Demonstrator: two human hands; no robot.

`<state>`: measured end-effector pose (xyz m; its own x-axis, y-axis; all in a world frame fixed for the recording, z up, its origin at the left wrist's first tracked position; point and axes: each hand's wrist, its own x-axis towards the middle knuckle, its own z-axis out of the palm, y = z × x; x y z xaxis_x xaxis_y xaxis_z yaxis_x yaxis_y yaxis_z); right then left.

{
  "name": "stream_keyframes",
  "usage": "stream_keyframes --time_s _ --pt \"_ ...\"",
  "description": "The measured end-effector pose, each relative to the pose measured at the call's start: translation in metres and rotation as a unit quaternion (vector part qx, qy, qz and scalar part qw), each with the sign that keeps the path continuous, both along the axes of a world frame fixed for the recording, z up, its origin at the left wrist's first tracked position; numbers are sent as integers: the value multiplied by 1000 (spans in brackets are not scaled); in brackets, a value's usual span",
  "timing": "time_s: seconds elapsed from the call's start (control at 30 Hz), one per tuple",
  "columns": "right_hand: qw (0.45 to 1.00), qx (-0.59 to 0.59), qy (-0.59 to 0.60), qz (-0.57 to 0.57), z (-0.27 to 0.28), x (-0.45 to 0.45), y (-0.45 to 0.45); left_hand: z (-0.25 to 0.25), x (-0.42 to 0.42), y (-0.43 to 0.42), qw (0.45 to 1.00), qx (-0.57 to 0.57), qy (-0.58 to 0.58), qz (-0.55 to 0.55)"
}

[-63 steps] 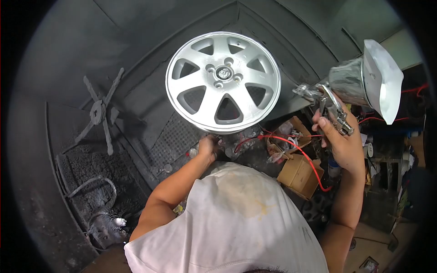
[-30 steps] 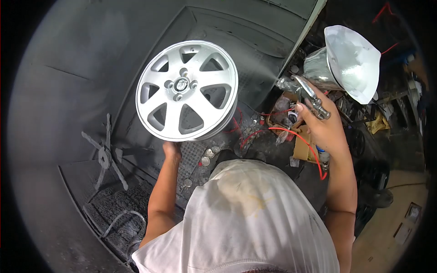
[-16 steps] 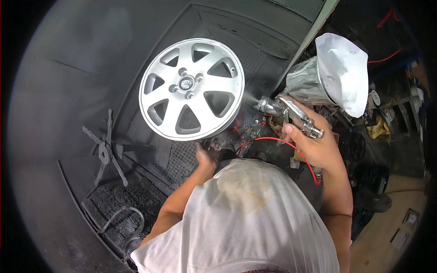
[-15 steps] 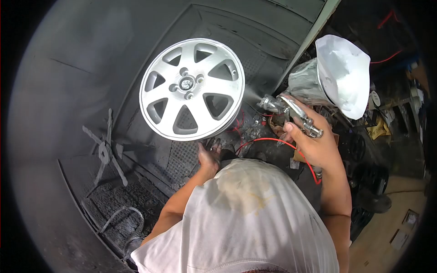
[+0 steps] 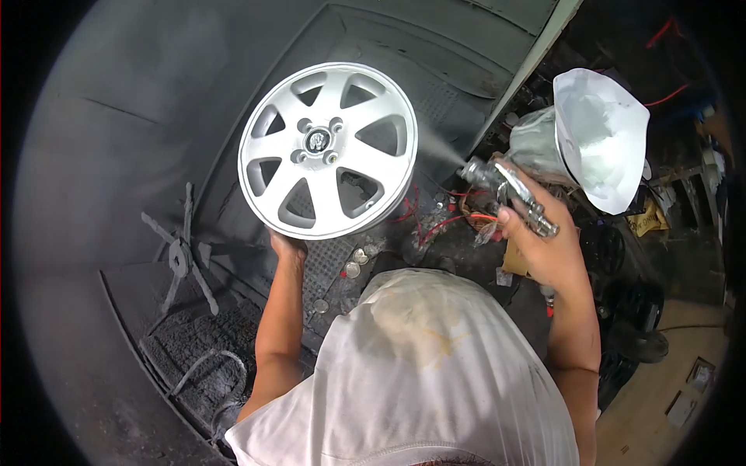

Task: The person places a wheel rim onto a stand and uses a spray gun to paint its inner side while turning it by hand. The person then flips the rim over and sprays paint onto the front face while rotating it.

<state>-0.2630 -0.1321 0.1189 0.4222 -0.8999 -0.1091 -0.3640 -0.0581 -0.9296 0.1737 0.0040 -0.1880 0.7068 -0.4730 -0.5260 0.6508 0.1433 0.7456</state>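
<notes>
A silver-white alloy wheel [image 5: 347, 145] with several spokes faces up, left of the middle of the view. My left hand [image 5: 288, 246] is at its lower left edge, the fingers hidden beneath the rim. On the right, my right hand [image 5: 540, 225] is wrapped round a metal spray gun [image 5: 509, 190], whose nozzle points left at the wheel. A pale mist [image 5: 437, 147] fans out between nozzle and wheel. The gun's paint-smeared cup [image 5: 535, 144] carries a white sheet-like collar [image 5: 602, 140].
A grey cross-shaped stand [image 5: 180, 256] stands at the left by a dark textured mat [image 5: 203, 346]. Below the gun are a red hose [image 5: 447, 223], a cardboard box [image 5: 519, 259] and small round lids [image 5: 353, 269] on the floor. Cluttered shelves [image 5: 684, 206] line the right.
The wheel has turned, its spokes now at another angle. My left hand has moved left, from below the wheel to its lower left edge. The spray gun has shifted slightly right.
</notes>
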Motion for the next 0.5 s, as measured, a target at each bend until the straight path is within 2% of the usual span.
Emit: stream_keyframes --time_s 0.03,0.13,0.17,0.2,0.27,0.33,0.4,0.47,0.5 --pt "1000 25 -10 10 3 -1 4 -1 1 -1 999 -11 0 48" --pt "994 91 -35 55 11 0 12 11 -35 -5 999 2 39 19" --pt "992 99 -40 71 12 0 13 -30 -34 4 999 -3 35 -7" --pt "989 108 -45 87 12 1 14 -26 -57 5 997 33 42 -49" --pt "993 87 -43 73 8 4 16 -46 -92 11 991 32 116 -60" --pt "996 64 -34 60 1 5 16 -33 -131 4 989 -4 133 -67" --pt "999 40 -18 28 -6 2 15 -2 -153 -3 974 24 224 -32" --pt "999 49 4 10 -6 -2 14 5 -145 -4 982 20 188 -24" --pt "1000 1 6 4 -9 -3 13 2 -129 -2 986 67 146 -30"
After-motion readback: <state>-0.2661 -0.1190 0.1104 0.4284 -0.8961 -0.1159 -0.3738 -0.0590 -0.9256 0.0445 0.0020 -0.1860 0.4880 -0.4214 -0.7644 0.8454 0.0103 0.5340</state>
